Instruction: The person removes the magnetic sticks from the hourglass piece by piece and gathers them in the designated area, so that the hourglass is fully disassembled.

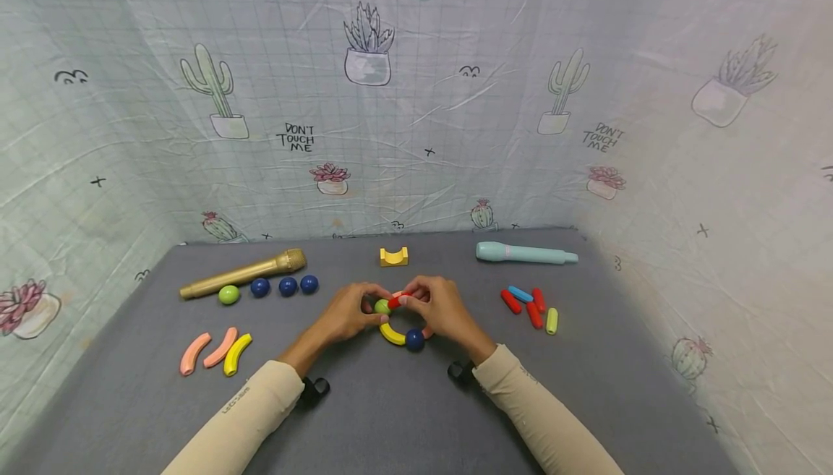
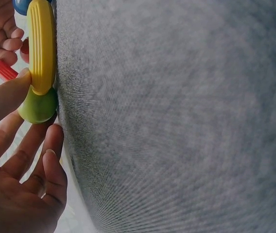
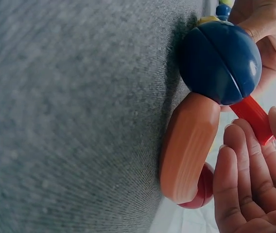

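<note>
My left hand grips a green ball, its thumb near the joint with a yellow curved piece. Between thumb and fingers, my right hand pinches a short red rod, one end right at the green ball. A blue ball links the yellow piece to a salmon curved piece, making a ring low on the table. At the salmon piece's far end a dark red ball shows in the right wrist view. My hands partly hide the ring's far side in the head view.
Leftward lie a gold microphone-shaped stick, several blue balls, another green ball and curved pieces. A yellow notched block stands behind. Rightward are a pale blue stick and several short rods. Printed cloth hangs around.
</note>
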{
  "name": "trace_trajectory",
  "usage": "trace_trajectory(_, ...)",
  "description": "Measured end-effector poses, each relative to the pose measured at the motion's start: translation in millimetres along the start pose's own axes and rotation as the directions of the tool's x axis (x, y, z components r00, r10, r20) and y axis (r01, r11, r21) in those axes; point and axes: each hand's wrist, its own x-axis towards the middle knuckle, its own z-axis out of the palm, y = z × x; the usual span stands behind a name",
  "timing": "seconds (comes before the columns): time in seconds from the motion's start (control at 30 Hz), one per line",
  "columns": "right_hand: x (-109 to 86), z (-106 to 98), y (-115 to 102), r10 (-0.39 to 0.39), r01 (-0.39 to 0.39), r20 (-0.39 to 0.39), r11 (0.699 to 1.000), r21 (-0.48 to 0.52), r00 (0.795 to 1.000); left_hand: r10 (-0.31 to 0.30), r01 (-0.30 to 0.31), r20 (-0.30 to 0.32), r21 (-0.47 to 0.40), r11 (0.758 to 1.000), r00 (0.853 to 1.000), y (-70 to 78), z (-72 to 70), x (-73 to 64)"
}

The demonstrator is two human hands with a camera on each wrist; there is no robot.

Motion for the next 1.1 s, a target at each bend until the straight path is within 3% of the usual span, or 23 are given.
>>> trace_trajectory(0.27,1.0,-3,-1,0.038,-0.038,0.010,0.999,0.031,0.999,0.013,-0.013,0.000,0.003,1.000,1.000,-0.6,-0.7,0.1)
trace_trajectory(0.47,-2.6,-19,4,0.036,-0.036,0.006,0.996,0.083,0.999,0.019,-0.019,0.001,0.000,1.000,1.000,-1.0,-1.5,0.2)
trace_trajectory(0.87,-26.8,-85,46,0.081,-0.077,-0.122,0.996,0.040,0.989,0.020,-0.020,0.004,-0.019,1.000,1.000,-0.8,-0.4,0.7)
trace_trajectory(1.1,-38.5,-117,72,0.130,-0.147,-0.151,0.983,-0.113,0.980,0.022,-0.022,0.005,0.009,1.000,1.000,-0.8,-1.2,0.7)
